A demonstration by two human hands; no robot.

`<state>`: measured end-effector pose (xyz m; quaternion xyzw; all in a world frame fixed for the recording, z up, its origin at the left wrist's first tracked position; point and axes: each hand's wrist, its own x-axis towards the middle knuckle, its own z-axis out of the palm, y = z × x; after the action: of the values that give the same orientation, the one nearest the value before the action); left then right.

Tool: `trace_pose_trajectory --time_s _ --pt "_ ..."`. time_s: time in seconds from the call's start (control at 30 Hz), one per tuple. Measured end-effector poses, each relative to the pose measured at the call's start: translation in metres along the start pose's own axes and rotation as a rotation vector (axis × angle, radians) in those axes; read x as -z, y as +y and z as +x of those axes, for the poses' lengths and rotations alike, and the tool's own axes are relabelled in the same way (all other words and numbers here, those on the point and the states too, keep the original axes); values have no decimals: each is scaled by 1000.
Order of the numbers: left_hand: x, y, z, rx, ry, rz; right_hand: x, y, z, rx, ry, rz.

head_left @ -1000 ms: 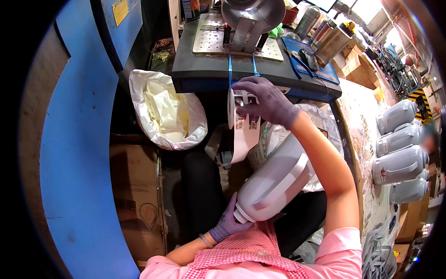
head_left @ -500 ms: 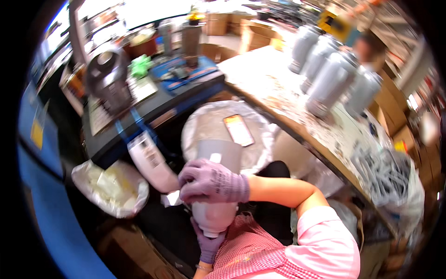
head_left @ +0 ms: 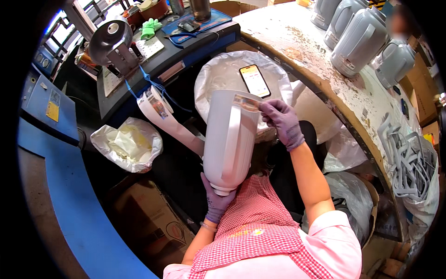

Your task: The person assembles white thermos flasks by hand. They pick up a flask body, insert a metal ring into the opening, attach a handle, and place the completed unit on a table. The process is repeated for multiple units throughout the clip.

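White jug shell (head_left: 230,139) gripped at its neck by left hand (head_left: 216,200); right hand (head_left: 283,122) pinches its rim label (head_left: 246,102)

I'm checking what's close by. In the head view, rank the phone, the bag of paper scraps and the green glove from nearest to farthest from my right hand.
1. Phone, just above the right hand.
2. Bag of paper scraps, far left.
3. Green glove, upper left on the bench.

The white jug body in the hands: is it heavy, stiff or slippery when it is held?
The jug is probably light: the left hand props it by its narrow end alone. It looks stiff, keeping its shape. Its smooth surface may be slippery; the right hand steadies the rim.
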<state>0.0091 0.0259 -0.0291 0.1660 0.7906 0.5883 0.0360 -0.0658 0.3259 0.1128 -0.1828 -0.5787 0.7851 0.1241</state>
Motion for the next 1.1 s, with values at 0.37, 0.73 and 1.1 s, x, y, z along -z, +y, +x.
trace_pose_trajectory --time_s 0.37,0.73,1.1 --pt "-5 -2 3 -32 -14 77 -13 6 39 36 -19 -58" --pt "-5 3 6 -18 5 38 -12 10 37 75 14 -115" --pt "-1 5 9 -19 -7 103 -15 13 42 44 -12 -77"
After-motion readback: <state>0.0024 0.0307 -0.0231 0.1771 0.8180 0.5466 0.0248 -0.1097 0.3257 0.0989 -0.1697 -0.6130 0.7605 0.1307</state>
